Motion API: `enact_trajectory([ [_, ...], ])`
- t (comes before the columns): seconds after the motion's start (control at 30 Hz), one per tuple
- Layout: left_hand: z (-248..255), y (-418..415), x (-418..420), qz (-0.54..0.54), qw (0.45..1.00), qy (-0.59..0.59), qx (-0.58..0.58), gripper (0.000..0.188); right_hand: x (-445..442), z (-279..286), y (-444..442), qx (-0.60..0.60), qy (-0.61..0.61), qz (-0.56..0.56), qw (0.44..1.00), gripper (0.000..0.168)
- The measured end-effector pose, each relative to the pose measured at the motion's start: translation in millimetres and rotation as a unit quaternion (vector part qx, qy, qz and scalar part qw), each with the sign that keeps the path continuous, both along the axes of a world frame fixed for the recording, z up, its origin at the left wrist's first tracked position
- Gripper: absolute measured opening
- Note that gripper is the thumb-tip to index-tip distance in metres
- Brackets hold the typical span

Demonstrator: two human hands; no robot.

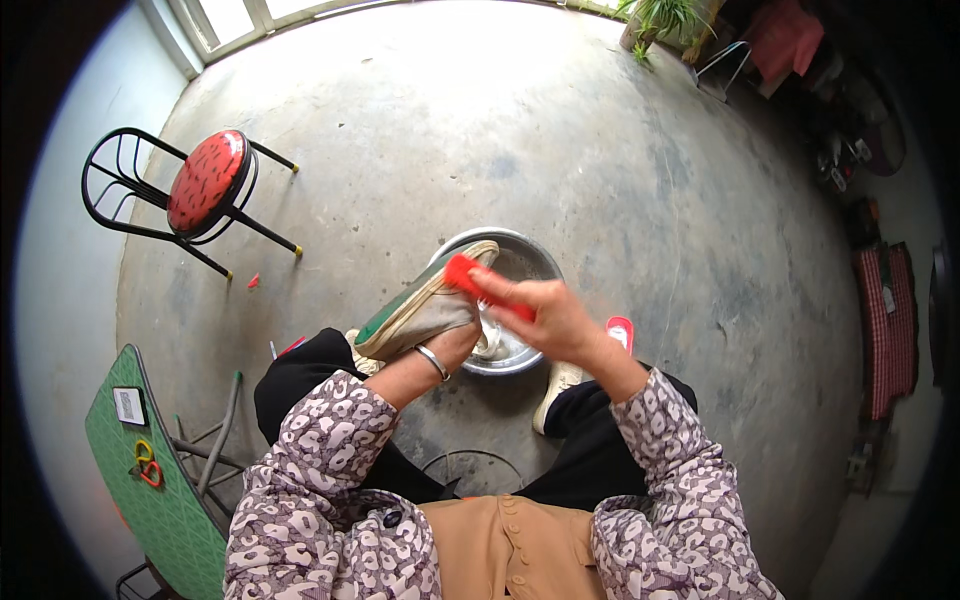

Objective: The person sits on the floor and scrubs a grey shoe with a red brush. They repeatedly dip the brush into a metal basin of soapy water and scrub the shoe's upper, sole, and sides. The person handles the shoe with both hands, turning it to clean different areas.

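Observation:
My left hand (459,337) holds a canvas shoe (431,319) with a green sole, tilted on its side over a metal basin (504,369). A silvery bangle rings the left wrist, and the shoe partly hides the fingers. In my right hand (553,309) is a red scrubbing brush (465,271), blurred, its front end against the pale rim of the sole near one end of the shoe. Water stands in the basin below, along with something whitish, perhaps another shoe (491,341), largely covered by the hands.
Beyond the basin's right side lies a red-and-white object (620,330) on the concrete floor. At left stand a red-seated chair (208,181) and a green folding table (161,517) bearing scissors (148,465) and a small framed card (130,406). A potted plant (660,19) is far off.

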State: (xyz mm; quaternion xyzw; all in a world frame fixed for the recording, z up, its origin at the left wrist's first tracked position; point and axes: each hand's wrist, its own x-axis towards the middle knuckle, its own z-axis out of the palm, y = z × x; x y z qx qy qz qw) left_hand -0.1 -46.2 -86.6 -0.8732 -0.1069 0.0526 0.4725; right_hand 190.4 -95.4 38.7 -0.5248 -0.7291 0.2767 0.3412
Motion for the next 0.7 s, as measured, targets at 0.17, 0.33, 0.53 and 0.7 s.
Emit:
enact_trajectory([
  [0.17, -12.6, 1.9, 2.1, 0.02, 0.997, 0.078, -0.002, 0.036, 16.4, 1.0, 6.5, -0.022, -0.093, -0.057, 0.994, 0.046],
  [0.33, -12.0, 4.4, 1.4, 0.089, 0.995, 0.018, -0.043, 0.034, -5.3, 0.5, -8.4, 0.0, 0.043, -0.011, 0.999, 0.049],
  [0.53, -6.9, 15.2, -3.0, 0.216, 0.866, -0.207, -0.402, 0.042, -3.8, 8.8, 1.0, -0.056, 0.022, -0.027, 0.998, 0.051],
  [0.7, 60.4, 2.8, -3.3, 0.14, 0.603, -0.436, -0.653, 0.034, -7.2, 10.5, -8.5, -0.028, 0.043, 0.014, 0.999, 0.05],
])
